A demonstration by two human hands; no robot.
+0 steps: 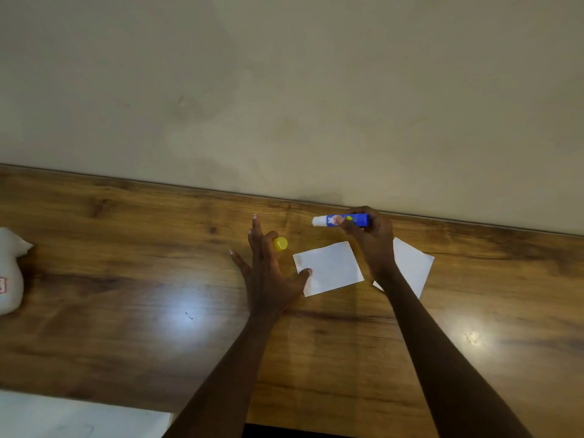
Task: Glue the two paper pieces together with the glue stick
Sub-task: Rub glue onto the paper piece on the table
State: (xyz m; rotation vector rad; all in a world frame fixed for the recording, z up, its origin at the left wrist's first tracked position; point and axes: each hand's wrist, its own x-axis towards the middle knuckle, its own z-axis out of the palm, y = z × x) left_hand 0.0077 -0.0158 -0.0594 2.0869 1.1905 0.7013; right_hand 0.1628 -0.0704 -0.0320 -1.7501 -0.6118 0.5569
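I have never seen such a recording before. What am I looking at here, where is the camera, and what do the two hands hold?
There is no machine: a person wears one camera on the head, looking down at a brown wooden table. The right hand holds an open blue glue stick. The left hand holds the small yellow cap, and its thumb presses the nearer white paper piece. A second white paper piece lies partly under the right arm. A white bag sits at the far left.
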